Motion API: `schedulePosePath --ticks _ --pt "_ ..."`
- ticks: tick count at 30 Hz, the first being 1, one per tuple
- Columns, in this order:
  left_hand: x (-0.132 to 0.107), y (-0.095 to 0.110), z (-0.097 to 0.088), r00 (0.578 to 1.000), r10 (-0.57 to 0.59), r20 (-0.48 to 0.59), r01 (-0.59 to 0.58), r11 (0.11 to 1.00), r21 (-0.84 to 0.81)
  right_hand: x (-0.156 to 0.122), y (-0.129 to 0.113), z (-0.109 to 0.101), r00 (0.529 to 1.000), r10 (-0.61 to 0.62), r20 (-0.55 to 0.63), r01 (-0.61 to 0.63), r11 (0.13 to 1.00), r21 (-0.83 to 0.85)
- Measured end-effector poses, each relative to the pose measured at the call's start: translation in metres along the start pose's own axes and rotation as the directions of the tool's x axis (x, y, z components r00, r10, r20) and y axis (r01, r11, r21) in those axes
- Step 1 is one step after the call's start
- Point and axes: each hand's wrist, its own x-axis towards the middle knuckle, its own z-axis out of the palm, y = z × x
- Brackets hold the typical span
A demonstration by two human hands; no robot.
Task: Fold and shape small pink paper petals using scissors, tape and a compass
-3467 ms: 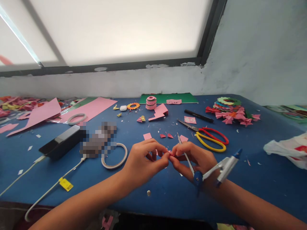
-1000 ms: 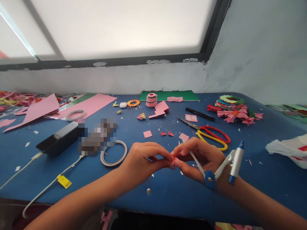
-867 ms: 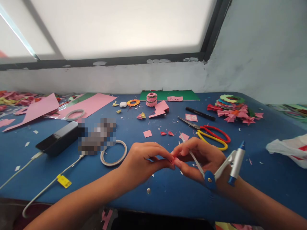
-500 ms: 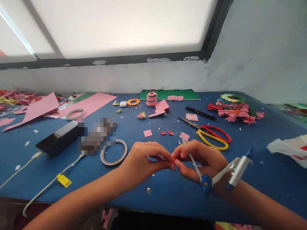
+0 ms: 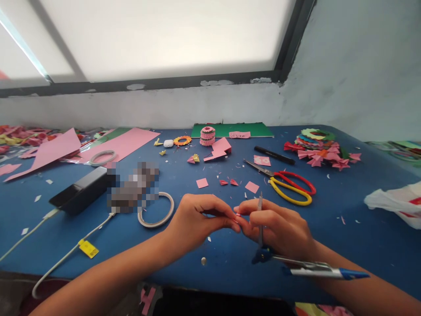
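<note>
My left hand (image 5: 199,217) comes in from the left, its thumb and fingertips closed on a small pink paper piece (image 5: 237,214), mostly hidden by the fingers. Meeting it fingertip to fingertip, my right hand (image 5: 284,226) pinches the same piece. A drawing compass (image 5: 297,262) is also tucked between my right fingers. Its metal needle leg points up past them, and the leg with a silver and blue pen lies out over the wrist. Just beyond the hands are a pink paper square (image 5: 251,187), another pink square (image 5: 202,183) and two small folded red-pink pieces (image 5: 228,182).
Scissors (image 5: 289,184) with red and yellow handles lie beyond my right hand, near a black pen (image 5: 274,155). A tape roll (image 5: 156,210) is beside my left wrist. Paper flowers (image 5: 320,151) are piled at right, and a white plastic bag (image 5: 391,202) sits at the right edge.
The compass has swung in my right hand: its needle leg is now nearly upright and its pen leg lies almost level to the right. My right fingers have curled further around it.
</note>
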Motion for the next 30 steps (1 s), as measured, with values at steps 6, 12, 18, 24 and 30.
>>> schedulePosePath --ticks 6,12,18,24,30 --pt "0.000 0.004 -0.001 0.980 0.196 -0.045 -0.191 0.977 0.099 0.004 -0.007 0.008 0.950 0.308 -0.053 -0.250 0.850 0.463" --pt "-0.002 0.007 -0.002 0.981 0.193 -0.020 -0.190 0.976 0.102 0.002 -0.012 0.011 0.909 0.417 -0.016 -0.319 0.718 0.619" --pt "-0.005 0.004 0.000 0.992 0.106 -0.064 -0.108 0.994 -0.024 0.006 -0.017 0.010 0.862 0.504 -0.062 -0.360 0.693 0.625" --pt "-0.004 0.007 0.002 0.996 0.003 -0.086 -0.008 0.998 -0.061 0.008 -0.021 0.011 0.803 0.592 -0.069 -0.421 0.645 0.638" --pt "0.001 0.008 0.001 0.983 -0.181 -0.038 0.165 0.952 -0.258 0.010 -0.015 0.011 0.761 0.648 -0.022 -0.446 0.547 0.708"
